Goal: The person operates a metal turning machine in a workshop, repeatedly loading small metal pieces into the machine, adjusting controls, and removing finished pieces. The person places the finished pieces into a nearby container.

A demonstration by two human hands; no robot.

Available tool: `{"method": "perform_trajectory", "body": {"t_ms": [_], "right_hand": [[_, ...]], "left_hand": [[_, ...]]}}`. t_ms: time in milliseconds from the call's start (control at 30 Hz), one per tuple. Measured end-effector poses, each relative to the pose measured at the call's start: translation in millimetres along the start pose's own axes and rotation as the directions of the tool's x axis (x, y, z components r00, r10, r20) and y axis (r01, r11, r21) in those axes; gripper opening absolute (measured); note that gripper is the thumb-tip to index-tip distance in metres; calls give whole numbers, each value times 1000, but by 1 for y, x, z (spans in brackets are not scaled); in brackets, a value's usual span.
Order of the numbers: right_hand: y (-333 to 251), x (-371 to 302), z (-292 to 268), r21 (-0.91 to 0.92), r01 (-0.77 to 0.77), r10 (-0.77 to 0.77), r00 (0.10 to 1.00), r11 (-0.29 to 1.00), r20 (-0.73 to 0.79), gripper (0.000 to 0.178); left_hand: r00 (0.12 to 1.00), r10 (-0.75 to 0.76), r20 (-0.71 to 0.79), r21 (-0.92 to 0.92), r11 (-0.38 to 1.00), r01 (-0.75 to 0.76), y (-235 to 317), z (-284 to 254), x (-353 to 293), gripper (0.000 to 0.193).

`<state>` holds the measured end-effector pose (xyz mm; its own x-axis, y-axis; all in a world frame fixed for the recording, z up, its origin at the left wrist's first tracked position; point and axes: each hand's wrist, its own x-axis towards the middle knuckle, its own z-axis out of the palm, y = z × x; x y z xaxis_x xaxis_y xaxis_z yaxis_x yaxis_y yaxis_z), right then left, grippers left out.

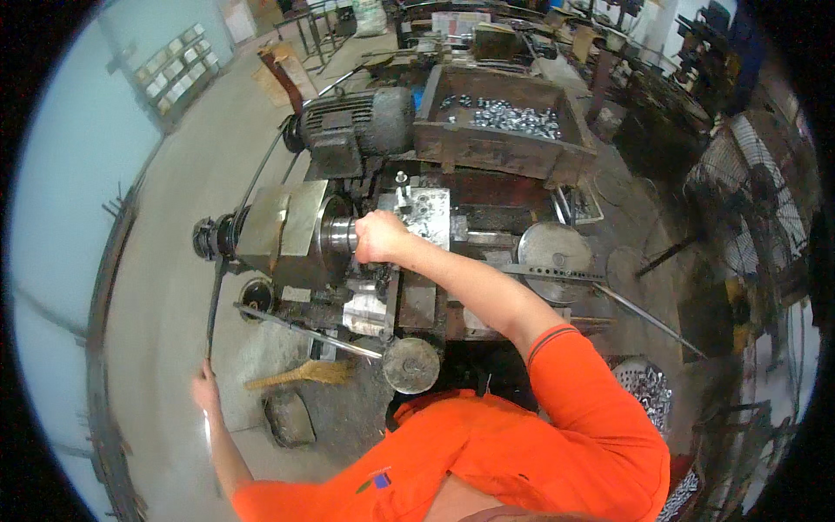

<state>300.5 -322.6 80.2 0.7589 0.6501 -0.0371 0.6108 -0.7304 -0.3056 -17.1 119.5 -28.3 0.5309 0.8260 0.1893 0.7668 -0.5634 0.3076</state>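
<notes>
My left hand (205, 390) is at the lower left, closed round the low end of a long dark lever (214, 317). That lever rises to the pulley end (213, 237) of a lathe-like machine. My right arm reaches across the machine, and my right hand (380, 237) is closed in a fist against the shiny spindle nose (339, 235). Whatever the fist holds is hidden by the fingers. Just beyond it, a tool post (402, 187) stands on a metal slide plate (432, 213). A sheet-metal cover (283, 217) lies over the spindle housing.
An electric motor (357, 126) sits behind the headstock. Farther back, a rusty tray (504, 157) carries many small shiny metal parts. Close to me are a round handwheel (410, 365) and a slanting metal bar (304, 329). A straw broom (304, 374) and a bin (289, 418) are on the floor.
</notes>
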Motion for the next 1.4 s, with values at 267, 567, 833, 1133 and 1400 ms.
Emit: {"method": "perform_trajectory", "body": {"t_ms": [267,567,833,1133,1400], "right_hand": [[7,3,18,44,123,-114,980,991,-163,22],[48,-38,-64,-19,-89,83,975,996,-204,26],[131,-70,-113,-23,-210,152,774,977,-615,43],[190,-264,-8,318,-198,347,776,927,-527,42],[253,-555,46,441,-868,930,62,229,-361,27]], "left_hand": [[995,-79,64,73,995,74,111,-27,-115,50],[908,105,406,-551,821,151,41,-6,-64,23],[867,217,449,-671,722,167,52,14,-41,26],[776,347,527,-730,653,203,61,-7,-26,31],[772,118,625,-604,699,382,127,-60,-97,44]]}}
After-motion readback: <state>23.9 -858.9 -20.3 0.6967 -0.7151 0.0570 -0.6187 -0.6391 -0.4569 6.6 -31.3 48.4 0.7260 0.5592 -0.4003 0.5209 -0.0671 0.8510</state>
